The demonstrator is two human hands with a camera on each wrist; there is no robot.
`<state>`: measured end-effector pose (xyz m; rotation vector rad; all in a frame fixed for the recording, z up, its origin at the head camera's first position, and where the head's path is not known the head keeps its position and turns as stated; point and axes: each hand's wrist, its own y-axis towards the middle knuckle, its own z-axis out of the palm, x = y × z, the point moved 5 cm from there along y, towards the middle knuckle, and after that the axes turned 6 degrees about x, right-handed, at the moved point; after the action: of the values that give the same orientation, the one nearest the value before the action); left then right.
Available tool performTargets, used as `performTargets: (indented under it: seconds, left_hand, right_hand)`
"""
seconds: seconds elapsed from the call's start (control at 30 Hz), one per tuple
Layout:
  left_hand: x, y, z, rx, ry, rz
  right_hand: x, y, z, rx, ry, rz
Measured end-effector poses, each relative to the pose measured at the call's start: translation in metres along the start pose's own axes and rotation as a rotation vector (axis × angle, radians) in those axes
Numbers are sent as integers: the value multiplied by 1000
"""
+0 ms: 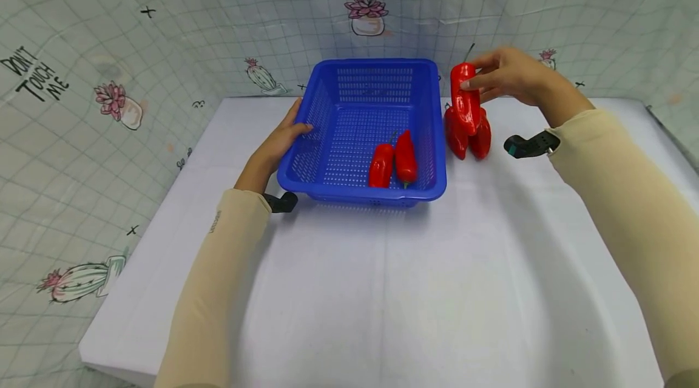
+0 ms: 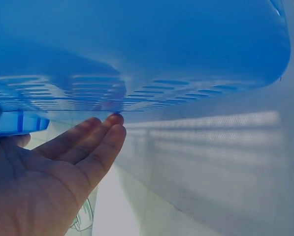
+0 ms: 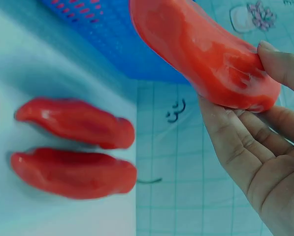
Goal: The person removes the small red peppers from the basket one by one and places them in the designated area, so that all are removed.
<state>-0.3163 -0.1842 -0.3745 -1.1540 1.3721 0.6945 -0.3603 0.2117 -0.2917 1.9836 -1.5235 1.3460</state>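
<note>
My right hand [image 1: 513, 79] pinches a long red pepper [image 1: 465, 102] near its stem end, thumb on one side and fingers on the other. The pepper hangs just right of the blue plastic basket [image 1: 363, 192]. Below it, two more red peppers [image 3: 75, 173] lie side by side on the table, seen whole in the right wrist view. On the basket's left side, my left hand [image 1: 277, 146] grips the rim, its thumb over the edge and its fingers [image 2: 105, 147] against the outer wall. Inside the basket, two red peppers [image 1: 406, 157] rest towards the front right.
A white-covered table [image 1: 382, 291] spreads in front of the basket. Behind and to the left hangs a checked cloth [image 1: 207, 30] with cactus drawings, close to the table's back edge. Dark wrist straps [image 1: 531, 145] show at both cuffs.
</note>
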Motion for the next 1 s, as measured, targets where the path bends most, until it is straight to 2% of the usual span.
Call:
performTargets:
  seconds: [0.33, 0.47, 0.77, 1.0]
  left_hand:
    - [-3, -4, 1, 18, -11, -5]
    - [-3, -4, -3, 5, 2, 2]
    - [-2, -1, -1, 12, 1, 12]
    - [-3, 0, 0, -1, -3, -2]
  right_hand:
    - [-38, -13, -17, -15, 5, 59]
    - [-56, -13, -25, -30, 6, 74]
    - [-101, -13, -37, -36, -42, 200]
    - [-116, -8, -31, -47, -21, 233]
